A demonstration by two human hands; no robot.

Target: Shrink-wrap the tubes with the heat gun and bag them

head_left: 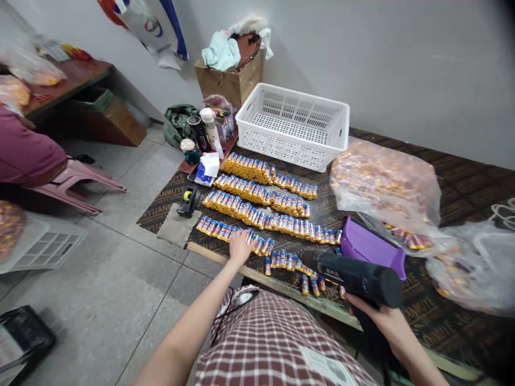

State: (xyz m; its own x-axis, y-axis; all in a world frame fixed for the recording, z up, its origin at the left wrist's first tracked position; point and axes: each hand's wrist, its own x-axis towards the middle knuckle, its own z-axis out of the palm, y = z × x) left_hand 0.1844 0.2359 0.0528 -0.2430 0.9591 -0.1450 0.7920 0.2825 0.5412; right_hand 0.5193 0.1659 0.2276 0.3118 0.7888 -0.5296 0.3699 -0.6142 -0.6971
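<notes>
My right hand (374,311) is wrapped round the handle of a black hair dryer (358,276), whose narrow nozzle points left over the board. My left hand (241,247) rests with its fingers stretched over the front row of small tubes (217,229), touching them. These tubes have blue tops, yellow bottoms and printed sleeves. Behind that hand, more tubes stand side by side in several long rows (249,212). Under the nozzle is a looser group of tubes (285,260), with a few single tubes (309,285) near the board's front edge.
A white plastic crate (292,158) stands behind the rows. To the right are a purple dustpan-like scoop (368,244) and a large clear bag (382,182) of tubes. A tape dispenser (188,201) and bottles (209,126) stand left. Another person (28,145) sits at far left.
</notes>
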